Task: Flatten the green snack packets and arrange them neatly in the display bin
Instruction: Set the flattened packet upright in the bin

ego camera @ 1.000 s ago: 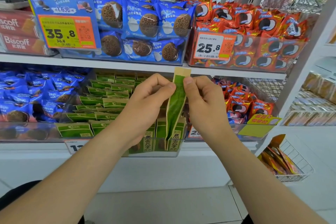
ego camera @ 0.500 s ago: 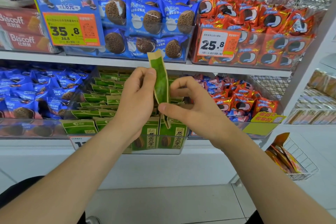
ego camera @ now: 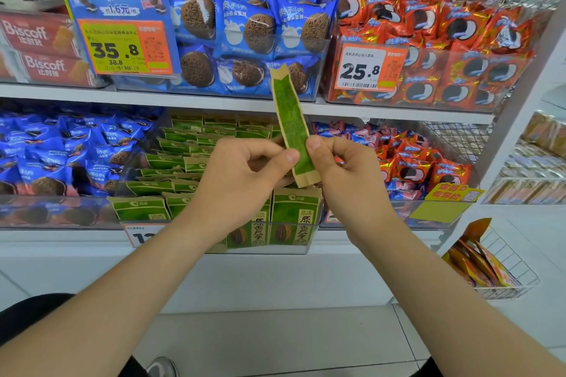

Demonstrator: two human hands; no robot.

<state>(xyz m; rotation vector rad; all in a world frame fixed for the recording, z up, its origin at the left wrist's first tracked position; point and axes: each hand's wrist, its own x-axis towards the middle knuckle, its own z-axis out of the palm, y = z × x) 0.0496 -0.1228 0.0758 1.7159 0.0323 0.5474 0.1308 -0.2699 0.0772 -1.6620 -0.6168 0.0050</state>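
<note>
The green packet is standing nearly upright at the centre of the frame, seen almost edge-on. Its long axis is running from a tan end between the hands up to a tan end that is leaning slightly toward the upper left, in front of the blue biscuit bags. The left hand is pinching it from the left with the thumb on the near face. The right hand is pinching it from the right at about the same height, so each grip is narrow and holding the packet low down, leaving most of its length free above. The display bin is sitting directly below and behind both hands on the lower shelf, and neither hand is clearly nearer to it. Getting the packet in looks like a matter of lowering it straight down, its flat face turned to match the stacked green packets and the upright ones at the bin's front. A second ago both grips were near the packet's top end and it was hanging below them. Half a second ago the left was high and the right low. Now both are sitting near the bottom, which suggests a flattening stroke along its length.
</note>
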